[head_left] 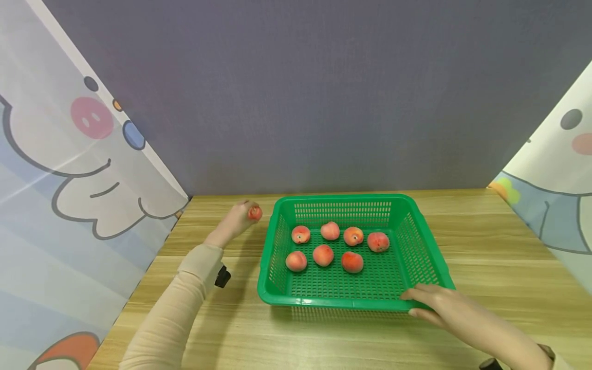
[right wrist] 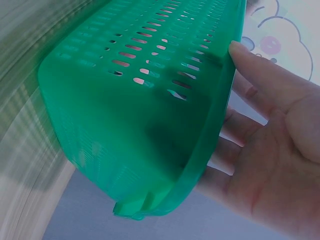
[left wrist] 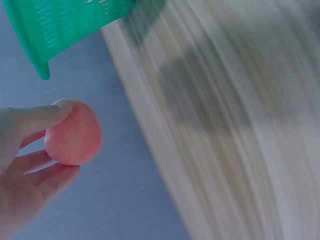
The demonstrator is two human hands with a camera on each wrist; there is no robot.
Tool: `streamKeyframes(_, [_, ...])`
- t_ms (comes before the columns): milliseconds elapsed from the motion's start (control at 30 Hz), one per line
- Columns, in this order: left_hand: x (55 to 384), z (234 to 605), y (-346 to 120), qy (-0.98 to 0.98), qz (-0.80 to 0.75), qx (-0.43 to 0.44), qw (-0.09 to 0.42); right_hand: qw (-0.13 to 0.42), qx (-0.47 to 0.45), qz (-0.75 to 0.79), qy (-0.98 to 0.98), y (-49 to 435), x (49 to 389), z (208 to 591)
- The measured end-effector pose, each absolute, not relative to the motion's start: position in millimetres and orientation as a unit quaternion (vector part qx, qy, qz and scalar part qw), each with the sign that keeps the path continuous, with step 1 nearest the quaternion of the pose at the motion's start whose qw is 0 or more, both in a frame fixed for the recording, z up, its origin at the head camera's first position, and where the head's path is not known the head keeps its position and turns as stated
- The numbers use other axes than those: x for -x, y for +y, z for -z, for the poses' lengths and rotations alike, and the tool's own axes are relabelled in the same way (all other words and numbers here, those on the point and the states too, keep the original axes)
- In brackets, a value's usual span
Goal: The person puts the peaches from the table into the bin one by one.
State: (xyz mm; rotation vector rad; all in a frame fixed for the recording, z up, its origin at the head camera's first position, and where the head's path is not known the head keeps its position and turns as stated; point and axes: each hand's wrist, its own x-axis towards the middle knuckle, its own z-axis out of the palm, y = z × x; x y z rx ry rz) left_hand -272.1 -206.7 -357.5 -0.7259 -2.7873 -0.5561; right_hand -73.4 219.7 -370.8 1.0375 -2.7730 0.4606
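Observation:
My left hand (head_left: 236, 221) pinches a peach (head_left: 255, 213) between thumb and fingers, just outside the left rim of a green plastic basket (head_left: 319, 302). In the left wrist view the same peach (left wrist: 75, 134) shows a smooth pinkish side, held above the table. Several reddish peaches lie spread in two loose rows on the basket's floor, among them one (head_left: 352, 262) at the front and another (head_left: 378, 241) at the right. My right hand (head_left: 439, 303) holds the basket's front right rim, thumb outside and fingers over the edge. The right wrist view shows this hand (right wrist: 270, 145) along the rim.
The basket stands on a wood-grained table (head_left: 499, 246). Behind it rises a grey wall panel (head_left: 324, 103). Cartoon-printed sheets hang on the left (head_left: 92, 169) and right (head_left: 559, 180) sides.

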Motion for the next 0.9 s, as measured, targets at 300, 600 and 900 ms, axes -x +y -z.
streamKeyframes(300, [270,339,-204,-0.951,0.161,0.247,0.088,0.089,-0.356,-0.15,-0.918,220,74,371])
streamKeyframes(600, [266,320,-196,-0.953,0.146,0.253,0.083,0.063,-0.348,-0.16,-0.922,220,74,370])
streamKeyframes(900, [261,305,-184,-0.941,0.14,0.289,0.109,0.087,-0.354,-0.151,-0.919,220,74,370])
